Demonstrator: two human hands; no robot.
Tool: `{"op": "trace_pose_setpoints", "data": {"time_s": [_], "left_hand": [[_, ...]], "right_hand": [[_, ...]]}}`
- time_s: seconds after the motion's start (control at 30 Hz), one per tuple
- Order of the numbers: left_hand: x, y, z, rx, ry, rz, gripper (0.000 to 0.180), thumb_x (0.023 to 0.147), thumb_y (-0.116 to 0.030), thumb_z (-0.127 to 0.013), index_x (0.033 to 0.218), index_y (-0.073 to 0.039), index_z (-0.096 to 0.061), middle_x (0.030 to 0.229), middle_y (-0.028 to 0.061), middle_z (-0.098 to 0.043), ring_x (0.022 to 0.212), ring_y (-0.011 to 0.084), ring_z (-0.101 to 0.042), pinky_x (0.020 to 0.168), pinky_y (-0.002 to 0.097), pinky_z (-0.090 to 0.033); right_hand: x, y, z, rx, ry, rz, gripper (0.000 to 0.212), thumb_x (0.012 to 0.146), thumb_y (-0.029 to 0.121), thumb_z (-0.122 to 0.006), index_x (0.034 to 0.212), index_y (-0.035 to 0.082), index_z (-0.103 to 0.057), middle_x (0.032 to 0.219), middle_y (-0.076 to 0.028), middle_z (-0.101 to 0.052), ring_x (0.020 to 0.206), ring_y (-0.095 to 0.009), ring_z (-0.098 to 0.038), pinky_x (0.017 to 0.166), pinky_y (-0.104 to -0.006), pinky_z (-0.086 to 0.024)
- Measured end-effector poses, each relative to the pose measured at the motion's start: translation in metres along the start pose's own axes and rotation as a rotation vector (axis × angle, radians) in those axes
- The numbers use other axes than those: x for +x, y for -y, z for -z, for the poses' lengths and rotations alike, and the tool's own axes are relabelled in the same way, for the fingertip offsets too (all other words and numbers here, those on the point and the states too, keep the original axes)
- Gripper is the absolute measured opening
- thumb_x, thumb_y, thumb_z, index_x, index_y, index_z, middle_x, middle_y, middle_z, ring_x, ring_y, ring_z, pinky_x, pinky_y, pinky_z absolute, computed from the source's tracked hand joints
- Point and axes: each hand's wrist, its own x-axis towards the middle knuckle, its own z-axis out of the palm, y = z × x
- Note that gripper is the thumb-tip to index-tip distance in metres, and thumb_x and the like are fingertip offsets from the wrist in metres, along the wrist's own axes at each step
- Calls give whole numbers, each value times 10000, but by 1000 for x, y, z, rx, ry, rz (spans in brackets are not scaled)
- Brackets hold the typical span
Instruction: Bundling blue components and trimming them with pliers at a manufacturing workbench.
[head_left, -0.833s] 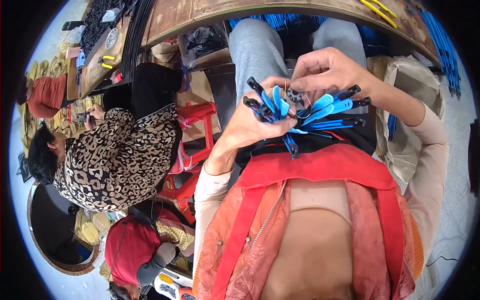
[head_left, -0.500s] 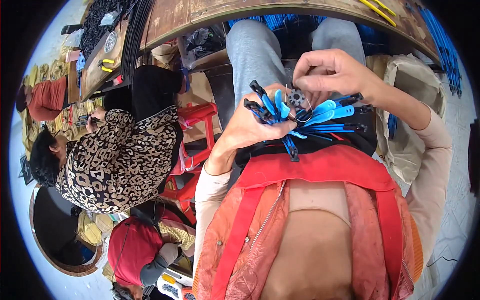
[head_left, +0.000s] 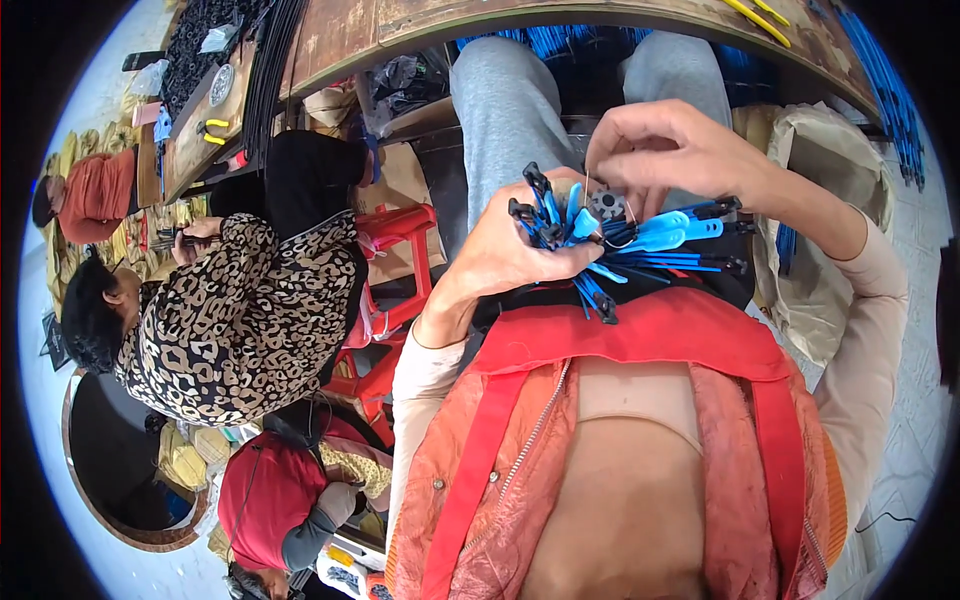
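Observation:
Over my lap, my left hand [head_left: 510,245] is closed round the middle of a bundle of thin blue rods [head_left: 665,258]. Black fittings cap the rods, and several flat light-blue plastic tabs [head_left: 662,238] stick out among them. A small dark toothed disc [head_left: 606,205] sits at the top of the bundle, with a thin wire beside it. My right hand [head_left: 665,150] is just beyond the disc, its fingers bent and drawn together. The fingertips are partly blurred, and I cannot make out what they hold.
A wooden workbench [head_left: 430,22] runs along the far side, with yellow-handled pliers [head_left: 757,22] and more blue rods [head_left: 885,95] at its right. An open sack [head_left: 825,140] stands to my right. Red stools [head_left: 400,230] and a co-worker in a leopard-print top [head_left: 240,310] are on my left.
The bundle and my left hand have shifted slightly to the right and turned a little. My right hand's fingers have moved slightly by the disc. The co-worker's hands have also moved.

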Motion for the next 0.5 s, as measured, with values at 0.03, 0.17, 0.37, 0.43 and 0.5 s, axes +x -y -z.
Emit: {"op": "trace_pose_setpoints", "data": {"time_s": [0.03, 0.17, 0.37, 0.43, 0.5], "left_hand": [[0, 0, 1, -1, 3, 2, 213, 681, -29, -755, 867, -10, -653, 938, 58, -640, 805, 120, -607, 714, 270, -477], [-4, 1, 6, 146, 56, -67, 256, 682, -20, -757, 901, -23, -625, 877, 33, -628, 778, 99, -583, 678, 266, -470], [-8, 3, 0, 119, -28, -52, 255, 700, -42, -768, 882, -48, -590, 757, -23, -591, 701, 65, -546, 630, 248, -455], [-8, 2, 0, 59, -42, 8, 263, 692, -45, -776, 874, -51, -587, 766, -20, -595, 702, 56, -546, 610, 243, -451], [-9, 3, 2, 63, -41, 9, 268, 688, -44, -778, 878, -50, -588, 765, -19, -596, 699, 55, -547, 605, 241, -451]], "right_hand": [[1, 0, 0, -89, 50, 73, 167, 891, 130, -634, 988, -5, -644, 789, -62, -665, 690, -128, -662, 591, -260, -548], [3, -1, -1, -82, 104, 73, 146, 868, 111, -660, 957, -5, -662, 787, -53, -672, 685, -106, -647, 595, -250, -534], [-1, 0, -3, -65, 96, 35, 128, 831, 91, -705, 910, -6, -678, 792, -46, -682, 702, -78, -635, 636, -220, -508], [0, -2, -3, -63, 108, 96, 124, 829, 83, -709, 909, -7, -681, 807, -42, -687, 733, -71, -636, 678, -219, -506], [1, -2, -2, -51, 121, 81, 123, 828, 81, -709, 909, -6, -681, 813, -39, -689, 747, -70, -636, 691, -217, -501]]}}
